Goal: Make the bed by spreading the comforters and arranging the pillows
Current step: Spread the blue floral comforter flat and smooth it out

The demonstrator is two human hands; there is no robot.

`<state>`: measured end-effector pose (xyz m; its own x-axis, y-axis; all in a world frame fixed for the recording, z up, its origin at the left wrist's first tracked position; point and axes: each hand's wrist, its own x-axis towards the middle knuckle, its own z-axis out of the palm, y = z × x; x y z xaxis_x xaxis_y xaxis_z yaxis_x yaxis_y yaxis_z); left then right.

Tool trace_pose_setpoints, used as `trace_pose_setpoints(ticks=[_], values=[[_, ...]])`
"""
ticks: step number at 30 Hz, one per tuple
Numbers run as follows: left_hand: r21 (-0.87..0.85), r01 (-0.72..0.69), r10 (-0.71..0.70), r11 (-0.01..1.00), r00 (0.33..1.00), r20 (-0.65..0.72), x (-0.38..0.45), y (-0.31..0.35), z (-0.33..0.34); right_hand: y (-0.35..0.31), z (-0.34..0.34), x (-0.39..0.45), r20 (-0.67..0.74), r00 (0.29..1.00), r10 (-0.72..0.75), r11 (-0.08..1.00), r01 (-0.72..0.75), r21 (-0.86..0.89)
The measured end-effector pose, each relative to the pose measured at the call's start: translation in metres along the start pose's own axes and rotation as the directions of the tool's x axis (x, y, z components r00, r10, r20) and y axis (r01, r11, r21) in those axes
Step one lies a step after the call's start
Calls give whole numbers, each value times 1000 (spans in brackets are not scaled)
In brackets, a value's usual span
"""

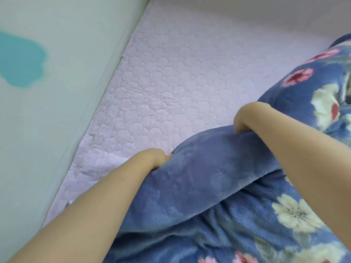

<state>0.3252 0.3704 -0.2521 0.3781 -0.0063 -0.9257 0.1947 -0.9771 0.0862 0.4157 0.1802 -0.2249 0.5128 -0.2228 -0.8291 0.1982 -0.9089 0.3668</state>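
A blue fleece comforter (209, 177) with white and pink flowers lies bunched over the lower right of the bed. My left hand (153, 158) grips its folded edge near the middle of the view, the fingers tucked under the fabric and hidden. My right hand (245, 116) grips the same edge further right and higher, its fingers also buried in the fold. Both forearms reach in from the bottom. No pillow is in view.
A pale pink quilted sheet (180, 73) covers the mattress above and left of the comforter. A pale grey-green wall (57, 92) with a teal mark (20, 61) runs along the bed's left side. Another wall closes off the top.
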Motion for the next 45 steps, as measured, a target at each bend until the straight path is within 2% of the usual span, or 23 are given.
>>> trace_pose_setpoints(ticks=[3, 5, 7, 9, 12, 14, 16, 18, 21, 25, 27, 28, 29, 30, 31, 32, 33, 34, 36, 38, 40, 42, 45], values=[[70, 11, -4, 997, 995, -104, 9, -1, 0, -18, 16, 2, -190, 981, 38, 984, -70, -162], [-29, -7, 8, 1000, 1000, 17, 10, -3, 4, -24, 33, 12, -290, 951, -108, 976, 45, -215], [-273, 30, 15, 962, 987, 162, 5, -3, 16, -22, 41, 17, -184, 955, -233, 960, 195, -203], [-498, 82, 7, 863, 985, 174, -1, -5, 31, -17, 37, 14, -130, 957, -258, 957, 236, -168], [-798, 87, -2, 596, 994, 107, -10, -18, 46, -17, 33, -2, -212, 940, -266, 957, 230, -178], [-900, -35, 35, 434, 999, -22, -14, -26, 37, -11, 29, -14, -331, 912, -241, 970, 226, -84], [-869, -262, 9, 421, 959, -284, -28, -31, 6, 2, 12, -38, -513, 844, -158, 963, 247, 110], [-675, -464, -46, 573, 805, -592, -48, -31, -43, 16, -21, -62, -709, 704, -35, 919, 302, 254], [-358, -581, -98, 731, 429, -898, -82, -30, -106, 30, -78, -96, -906, 404, 128, 846, 432, 313], [-9, -508, -116, 862, -180, -977, -109, -33, -144, 50, -119, -126, -925, -83, 371, 765, 592, 254], [106, -377, -30, 920, -338, -941, -101, -38, -143, 47, -110, -121, -890, -248, 383, 787, 592, 173], [128, -317, 4, 940, -363, -932, -90, -40, -136, 39, -100, -112, -894, -259, 367, 819, 545, 179], [123, -265, 25, 956, -346, -938, -75, -44, -129, 29, -86, -91, -917, -215, 337, 849, 490, 197], [63, -226, 3, 972, -256, -967, -57, -45, -121, 17, -70, -69, -961, -79, 264, 876, 436, 205], [-33, -184, -51, 982, -93, -994, -42, -47, -114, 3, -54, -47, -981, 124, 150, 893, 409, 189], [-148, -83, -136, 985, 142, -980, -28, -48, -104, -12, -37, -29, -934, 358, 11, 890, 422, 172], [-220, 53, -224, 974, 353, -908, -16, -51, -94, -22, -23, -15, -833, 540, -119, 882, 443, 161], [-228, 152, -273, 962, 473, -838, -4, -55, -84, -30, -9, -3, -707, 674, -214, 893, 428, 137], [-198, 192, -274, 961, 591, -759, 16, -61, -69, -35, 6, 17, -469, 833, -293, 921, 378, 95], [-123, 141, -185, 982, 635, -750, 33, -61, -63, -35, 5, 30, -378, 872, -311, 923, 373, 99], [-71, 46, -84, 996, 619, -781, 50, -57, -66, -32, -10, 37, -394, 856, -334, 908, 405, 110], [-58, -95, 5, 994, 555, -832, 61, -49, -74, -26, -30, 33, -479, 812, -333, 901, 424, 93], [-97, -251, 27, 963, 451, -892, 84, -25, -99, -5, -66, 44, -724, 672, -154, 909, 385, 163]])
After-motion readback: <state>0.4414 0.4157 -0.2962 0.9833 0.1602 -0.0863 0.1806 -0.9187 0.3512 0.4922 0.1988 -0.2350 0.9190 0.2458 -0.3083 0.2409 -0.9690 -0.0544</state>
